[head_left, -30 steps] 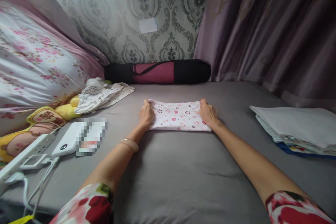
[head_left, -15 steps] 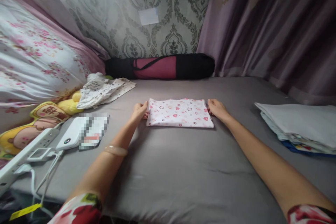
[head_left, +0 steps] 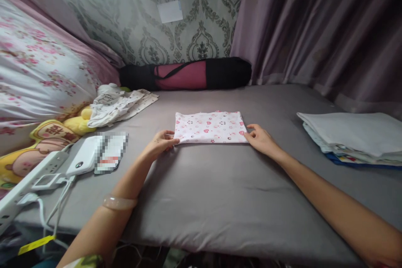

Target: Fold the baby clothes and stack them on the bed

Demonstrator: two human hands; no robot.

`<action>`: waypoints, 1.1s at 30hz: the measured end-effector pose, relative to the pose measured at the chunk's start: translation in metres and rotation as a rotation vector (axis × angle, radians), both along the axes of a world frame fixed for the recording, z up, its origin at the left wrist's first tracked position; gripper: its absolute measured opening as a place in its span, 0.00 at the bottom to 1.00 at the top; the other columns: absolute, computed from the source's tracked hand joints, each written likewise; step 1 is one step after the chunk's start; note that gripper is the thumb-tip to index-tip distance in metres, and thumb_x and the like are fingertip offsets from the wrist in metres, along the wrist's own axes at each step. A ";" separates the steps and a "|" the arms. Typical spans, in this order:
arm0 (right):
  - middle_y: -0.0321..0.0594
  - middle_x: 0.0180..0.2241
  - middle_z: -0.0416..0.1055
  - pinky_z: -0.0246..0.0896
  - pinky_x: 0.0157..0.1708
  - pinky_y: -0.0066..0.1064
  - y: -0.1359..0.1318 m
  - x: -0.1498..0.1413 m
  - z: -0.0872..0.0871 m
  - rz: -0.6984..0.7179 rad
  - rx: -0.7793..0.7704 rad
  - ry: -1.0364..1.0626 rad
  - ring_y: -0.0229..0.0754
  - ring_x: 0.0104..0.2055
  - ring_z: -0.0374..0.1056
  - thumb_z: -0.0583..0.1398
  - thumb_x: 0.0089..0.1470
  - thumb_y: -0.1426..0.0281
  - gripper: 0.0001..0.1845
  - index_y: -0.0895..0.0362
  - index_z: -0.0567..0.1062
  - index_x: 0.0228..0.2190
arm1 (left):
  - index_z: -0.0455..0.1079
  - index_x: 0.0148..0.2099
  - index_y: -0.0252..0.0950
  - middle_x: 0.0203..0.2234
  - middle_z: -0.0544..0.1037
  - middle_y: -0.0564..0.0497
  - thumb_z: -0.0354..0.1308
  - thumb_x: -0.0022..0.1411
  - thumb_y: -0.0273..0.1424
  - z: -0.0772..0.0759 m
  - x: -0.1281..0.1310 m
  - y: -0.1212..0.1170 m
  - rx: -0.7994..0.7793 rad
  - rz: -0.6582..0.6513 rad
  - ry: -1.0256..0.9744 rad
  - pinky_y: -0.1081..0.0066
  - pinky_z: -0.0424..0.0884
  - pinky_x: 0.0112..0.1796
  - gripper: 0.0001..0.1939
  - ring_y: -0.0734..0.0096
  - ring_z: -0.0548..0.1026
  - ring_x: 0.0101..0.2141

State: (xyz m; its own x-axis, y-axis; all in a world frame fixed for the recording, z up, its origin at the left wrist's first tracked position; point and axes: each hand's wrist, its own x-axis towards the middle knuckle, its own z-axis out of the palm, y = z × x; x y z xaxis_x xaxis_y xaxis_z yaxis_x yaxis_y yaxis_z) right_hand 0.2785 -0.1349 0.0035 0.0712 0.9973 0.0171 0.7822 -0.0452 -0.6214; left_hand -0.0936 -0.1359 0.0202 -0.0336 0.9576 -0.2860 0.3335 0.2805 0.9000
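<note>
A folded white cloth (head_left: 210,127) with a pink and red heart and flower print lies flat on the grey bed sheet. My left hand (head_left: 161,142) pinches its near left corner, thumb on top and fingers partly under the edge. At the near right corner, my right hand (head_left: 260,137) grips the cloth between thumb and fingers, with the index finger raised a little off the side. What kind of cloth item it is cannot be made out while folded.
To the right sits a stack of folded fabrics (head_left: 351,134). A black and pink long bag (head_left: 185,76) lies against the wall. On the left are a crumpled white garment (head_left: 119,106), yellow plush toys (head_left: 47,146), a white power bank (head_left: 83,161) and a power strip (head_left: 47,171) with cables.
Both hands have slid from the cloth's sides toward its near corners. The whole view has shifted slightly, and the cloth keeps its folded shape.
</note>
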 end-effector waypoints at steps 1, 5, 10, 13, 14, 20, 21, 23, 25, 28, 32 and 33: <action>0.39 0.29 0.76 0.59 0.32 0.28 0.000 -0.001 0.000 -0.002 0.002 -0.028 0.42 0.32 0.70 0.57 0.56 0.61 0.23 0.60 0.68 0.51 | 0.66 0.48 0.30 0.20 0.70 0.57 0.68 0.45 0.35 -0.002 -0.001 0.000 0.007 -0.010 0.011 0.76 0.57 0.20 0.28 0.80 0.64 0.18; 0.42 0.32 0.76 0.58 0.32 0.29 -0.002 -0.004 0.001 0.011 -0.041 -0.155 0.44 0.34 0.70 0.56 0.58 0.63 0.23 0.61 0.67 0.52 | 0.64 0.48 0.32 0.21 0.69 0.58 0.66 0.47 0.38 -0.009 -0.005 0.001 0.034 -0.047 0.106 0.75 0.59 0.22 0.27 0.78 0.65 0.19; 0.47 0.37 0.75 0.57 0.32 0.32 -0.008 -0.007 0.013 0.036 -0.112 -0.355 0.47 0.36 0.71 0.54 0.60 0.63 0.22 0.59 0.66 0.54 | 0.64 0.49 0.34 0.28 0.73 0.54 0.62 0.51 0.37 -0.010 -0.005 0.003 0.132 -0.102 0.415 0.71 0.65 0.28 0.24 0.70 0.72 0.27; 0.52 0.43 0.73 0.59 0.37 0.36 -0.012 -0.018 0.028 0.050 -0.075 -0.515 0.51 0.42 0.71 0.52 0.61 0.63 0.20 0.59 0.68 0.51 | 0.64 0.49 0.35 0.35 0.73 0.48 0.59 0.55 0.37 -0.009 0.001 0.009 0.299 -0.059 0.631 0.65 0.69 0.37 0.21 0.64 0.73 0.36; 0.53 0.45 0.72 0.59 0.41 0.37 -0.012 -0.025 0.032 0.062 -0.031 -0.557 0.53 0.45 0.70 0.51 0.62 0.64 0.19 0.60 0.69 0.50 | 0.65 0.49 0.35 0.38 0.73 0.46 0.57 0.56 0.36 -0.008 0.005 0.012 0.373 -0.047 0.686 0.63 0.69 0.41 0.19 0.62 0.73 0.39; 0.52 0.64 0.55 0.42 0.62 0.44 0.010 -0.088 0.029 0.329 0.243 -0.541 0.51 0.66 0.49 0.44 0.66 0.67 0.26 0.63 0.62 0.60 | 0.60 0.57 0.32 0.53 0.69 0.37 0.50 0.65 0.36 -0.009 0.059 0.031 0.678 -0.345 0.762 0.57 0.63 0.55 0.21 0.56 0.67 0.55; 0.52 0.66 0.51 0.38 0.64 0.45 0.016 -0.097 0.024 0.355 0.251 -0.536 0.51 0.68 0.45 0.43 0.66 0.66 0.27 0.63 0.59 0.62 | 0.58 0.59 0.30 0.56 0.67 0.35 0.49 0.65 0.36 -0.009 0.068 0.033 0.687 -0.417 0.779 0.58 0.60 0.57 0.23 0.56 0.64 0.58; 0.50 0.67 0.48 0.32 0.65 0.49 0.025 -0.108 0.014 0.391 0.258 -0.539 0.52 0.69 0.40 0.42 0.66 0.65 0.28 0.62 0.57 0.63 | 0.55 0.62 0.26 0.61 0.62 0.32 0.47 0.67 0.39 -0.010 0.083 0.036 0.662 -0.519 0.846 0.56 0.54 0.61 0.27 0.52 0.55 0.64; 0.49 0.68 0.46 0.29 0.65 0.50 0.031 -0.112 0.005 0.413 0.255 -0.549 0.52 0.70 0.37 0.41 0.66 0.64 0.29 0.61 0.56 0.64 | 0.53 0.65 0.26 0.65 0.55 0.33 0.44 0.69 0.42 -0.011 0.088 0.037 0.613 -0.591 0.923 0.53 0.47 0.63 0.31 0.49 0.47 0.67; 0.47 0.68 0.44 0.28 0.65 0.51 0.034 -0.109 -0.004 0.426 0.210 -0.556 0.51 0.70 0.36 0.42 0.66 0.62 0.30 0.59 0.56 0.65 | 0.49 0.68 0.27 0.67 0.50 0.36 0.37 0.70 0.47 -0.013 0.085 0.037 0.550 -0.689 0.989 0.51 0.41 0.64 0.34 0.51 0.41 0.67; 0.45 0.69 0.41 0.28 0.65 0.52 0.034 -0.107 -0.009 0.419 0.165 -0.547 0.52 0.70 0.35 0.42 0.66 0.59 0.31 0.56 0.53 0.66 | 0.42 0.70 0.27 0.68 0.44 0.37 0.33 0.67 0.54 -0.017 0.079 0.038 0.503 -0.755 0.994 0.53 0.36 0.64 0.42 0.53 0.37 0.68; 0.45 0.69 0.41 0.28 0.65 0.53 0.034 -0.107 -0.009 0.415 0.160 -0.547 0.52 0.70 0.34 0.42 0.65 0.59 0.31 0.56 0.53 0.66 | 0.41 0.70 0.27 0.68 0.43 0.37 0.32 0.66 0.56 -0.019 0.078 0.039 0.502 -0.757 0.994 0.52 0.35 0.64 0.44 0.53 0.36 0.68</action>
State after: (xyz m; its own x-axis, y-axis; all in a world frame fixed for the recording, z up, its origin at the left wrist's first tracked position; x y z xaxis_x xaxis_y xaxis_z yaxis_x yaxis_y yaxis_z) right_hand 0.1718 -0.1009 -0.0056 -0.3757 0.9223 0.0906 0.9169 0.3842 -0.1081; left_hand -0.0156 -0.0971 0.0014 0.5599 0.8260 -0.0653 0.8248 -0.5481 0.1388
